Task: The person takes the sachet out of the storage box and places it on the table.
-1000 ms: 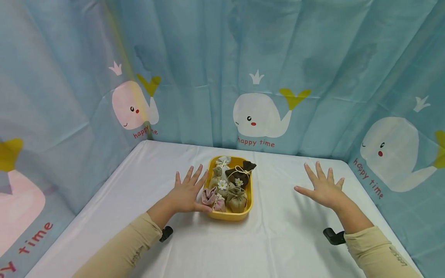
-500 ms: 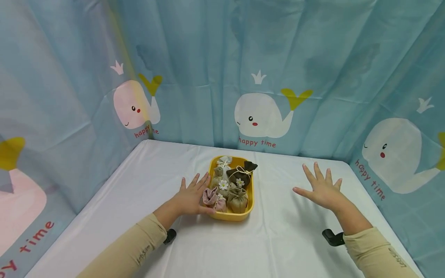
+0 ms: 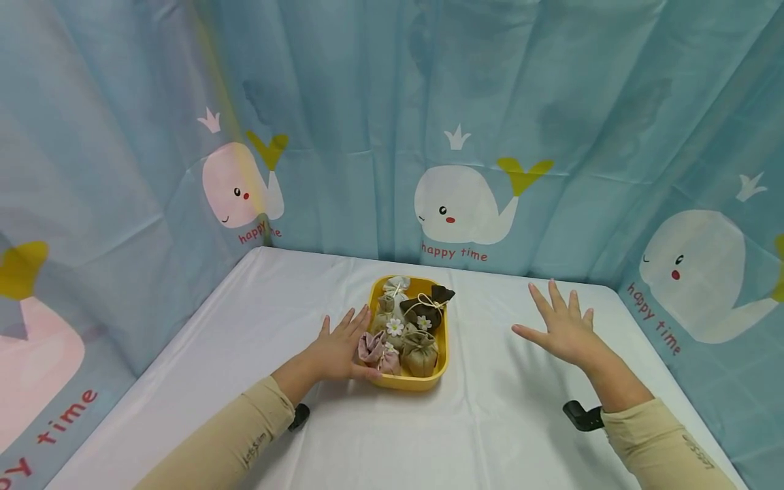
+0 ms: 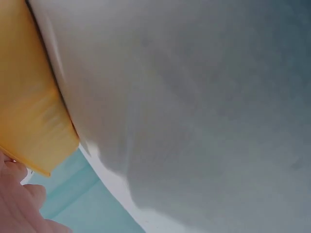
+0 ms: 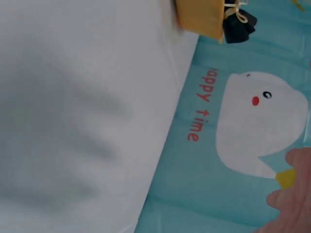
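A yellow plastic basket (image 3: 407, 384) stands on the white table, filled with several small drawstring pouches. Among them are a dark brown pouch (image 3: 422, 313), an olive pouch (image 3: 420, 355), a pink pouch (image 3: 370, 347) and a pale one (image 3: 397, 284); some carry white flowers. My left hand (image 3: 333, 352) is at the basket's left side, fingers straight, thumb by the near left corner. In the left wrist view its fingers (image 4: 24, 194) lie at the basket's rim; contact is hard to tell. My right hand (image 3: 568, 333) hovers over the table's right side, fingers spread, holding nothing.
White cloth (image 3: 478, 435) covers the table. A blue curtain (image 3: 343, 136) printed with whales hangs close along the back and both sides. A black wrist mount (image 3: 582, 416) sits below the right wrist, another (image 3: 299, 416) below the left.
My left hand has moved slightly right, closer against the basket, its fingers less spread. My right hand has shifted a little left and farther away. The basket and pouches look the same.
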